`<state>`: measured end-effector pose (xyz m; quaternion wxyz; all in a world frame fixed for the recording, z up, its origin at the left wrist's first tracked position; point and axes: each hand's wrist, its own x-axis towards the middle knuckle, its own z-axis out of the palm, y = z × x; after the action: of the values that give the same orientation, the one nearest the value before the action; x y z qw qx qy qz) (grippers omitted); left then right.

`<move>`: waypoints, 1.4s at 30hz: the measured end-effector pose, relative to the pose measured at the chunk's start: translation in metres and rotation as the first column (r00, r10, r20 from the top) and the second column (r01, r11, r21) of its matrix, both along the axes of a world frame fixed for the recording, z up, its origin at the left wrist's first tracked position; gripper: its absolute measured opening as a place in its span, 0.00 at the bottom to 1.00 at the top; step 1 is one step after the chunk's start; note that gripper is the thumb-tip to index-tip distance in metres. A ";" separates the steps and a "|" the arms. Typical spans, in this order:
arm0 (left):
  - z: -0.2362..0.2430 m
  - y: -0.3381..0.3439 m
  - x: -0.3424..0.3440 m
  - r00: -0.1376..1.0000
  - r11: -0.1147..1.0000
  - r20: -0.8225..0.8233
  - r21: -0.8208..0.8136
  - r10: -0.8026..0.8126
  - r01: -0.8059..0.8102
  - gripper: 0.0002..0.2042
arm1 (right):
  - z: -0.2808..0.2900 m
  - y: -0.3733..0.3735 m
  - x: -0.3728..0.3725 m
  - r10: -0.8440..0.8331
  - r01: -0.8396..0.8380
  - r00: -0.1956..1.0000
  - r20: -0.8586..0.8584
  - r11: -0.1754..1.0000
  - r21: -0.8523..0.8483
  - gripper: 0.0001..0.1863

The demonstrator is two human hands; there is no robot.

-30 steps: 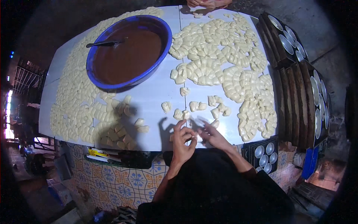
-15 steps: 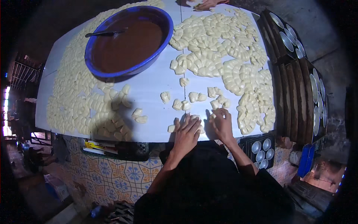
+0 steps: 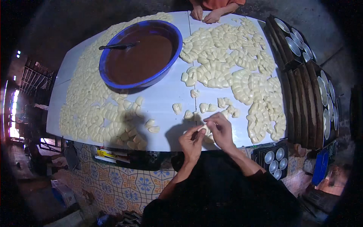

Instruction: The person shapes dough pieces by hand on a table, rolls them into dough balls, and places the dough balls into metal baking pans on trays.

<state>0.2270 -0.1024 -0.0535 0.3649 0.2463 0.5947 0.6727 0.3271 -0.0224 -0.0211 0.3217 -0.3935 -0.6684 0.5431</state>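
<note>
Between my two hands, just above the table's near edge, is a small pale dough piece (image 3: pixel 205 130). My left hand (image 3: pixel 191 143) pinches it between thumb and fingers. From the other side my right hand (image 3: pixel 221 131) closes on the same piece, its fingers bent over the top. Part of the dough is hidden by the fingers. Close beyond my hands lie a few loose dough pieces (image 3: pixel 207 108) on the white table (image 3: pixel 166 109). Another pale lump shows partly beneath my hands.
A blue basin (image 3: pixel 103 72) of brown liquid with a dark-handled utensil (image 3: pixel 115 46) stands at the far left. Flattened dough pieces (image 3: pixel 217 73) cover both sides. Stacked dark baking trays (image 3: pixel 302 102) flank the right edge. Across the table, another person's hands (image 3: pixel 212 16) work at dough.
My hands have come together and lifted a dough piece off the table, where they were apart and pressing down. The view has shifted, showing more of the person across.
</note>
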 end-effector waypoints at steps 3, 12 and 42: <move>-0.007 -0.004 -0.005 0.995 0.993 -0.088 -0.107 -0.051 0.041 0.04 | 0.002 0.015 -0.010 0.170 -0.143 0.981 -0.092 0.959 0.245 0.17; 0.031 0.056 -0.062 0.278 0.660 0.627 0.750 -0.728 0.034 0.35 | -0.021 0.064 -0.019 0.482 -0.536 0.820 -0.308 0.836 -0.117 0.59; 0.029 0.059 -0.053 0.947 0.970 -0.222 -0.119 -0.233 0.211 0.23 | -0.026 0.053 -0.029 0.130 -0.185 0.981 0.146 0.856 0.482 0.22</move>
<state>0.1745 -0.0430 -0.0249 0.3765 0.3721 0.6329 0.5650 0.2982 0.0308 -0.0468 0.3293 -0.2709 -0.8312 0.3569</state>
